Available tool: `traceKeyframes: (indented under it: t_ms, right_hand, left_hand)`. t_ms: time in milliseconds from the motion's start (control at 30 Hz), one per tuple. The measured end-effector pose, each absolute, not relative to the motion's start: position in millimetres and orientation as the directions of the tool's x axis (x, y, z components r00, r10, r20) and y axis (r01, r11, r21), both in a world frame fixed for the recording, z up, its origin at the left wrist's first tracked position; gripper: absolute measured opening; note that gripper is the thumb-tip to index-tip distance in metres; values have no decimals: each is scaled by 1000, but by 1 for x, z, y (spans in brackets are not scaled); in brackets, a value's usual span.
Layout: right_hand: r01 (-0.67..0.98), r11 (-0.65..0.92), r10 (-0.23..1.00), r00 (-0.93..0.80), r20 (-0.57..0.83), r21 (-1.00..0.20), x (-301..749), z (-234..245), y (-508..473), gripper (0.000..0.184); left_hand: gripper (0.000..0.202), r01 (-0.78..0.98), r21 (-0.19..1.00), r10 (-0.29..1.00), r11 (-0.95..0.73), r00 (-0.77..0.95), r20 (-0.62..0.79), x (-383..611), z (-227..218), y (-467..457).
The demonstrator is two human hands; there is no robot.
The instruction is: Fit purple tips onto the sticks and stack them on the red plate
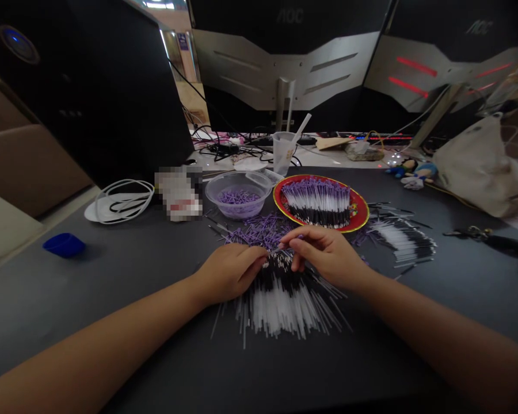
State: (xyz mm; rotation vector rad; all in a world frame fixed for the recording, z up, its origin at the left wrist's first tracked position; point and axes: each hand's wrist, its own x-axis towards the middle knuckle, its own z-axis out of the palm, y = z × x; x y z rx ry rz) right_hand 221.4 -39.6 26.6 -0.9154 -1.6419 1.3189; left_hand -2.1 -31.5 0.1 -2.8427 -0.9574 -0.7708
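My left hand [228, 273] and my right hand [328, 253] meet over a fanned bundle of thin white-and-black sticks [280, 305] on the dark desk. Left thumb and fingers are pinched around the end of a thin stick. Right thumb and index finger close on a small purple piece [301, 236], right beside the left fingertips; whether it is joined to the stick I cannot tell. Just behind the hands lies a loose heap of purple pieces [259, 231]. More fill a clear plastic bowl [214, 194]. Purple-topped sticks [315, 201] lie in a row on a red plate [361, 211].
To the right lie another batch of sticks [403, 240], keys [477, 233] and a pale bag [475, 161]. A cup with a straw [282, 154] stands behind the bowl. A blue cap-like object [64, 245] and a coiled white cable [125, 201] are left. Monitors [289, 57] line the back.
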Motion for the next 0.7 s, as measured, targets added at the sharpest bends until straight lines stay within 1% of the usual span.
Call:
traceKeyframes:
  t_ms: [167, 333, 567, 700]
  right_hand:
    - [16, 130, 908, -403, 112, -991, 224, 31, -40, 16]
    - [-28, 127, 905, -406, 128, -991, 225, 32, -39, 14]
    - [82, 195, 892, -429, 142, -977, 224, 35, -40, 13]
    - [86, 198, 890, -433, 143, -976, 223, 35, -43, 13]
  left_hand:
    - [20, 572, 133, 557, -810, 678, 479, -3, 0, -30]
    - [21, 578, 140, 568, -804, 679, 466, -2, -1, -30]
    - [21, 575, 132, 568, -807, 697, 437, -3, -2, -31]
    - [19, 574, 151, 578, -805, 699, 421, -3, -2, -31]
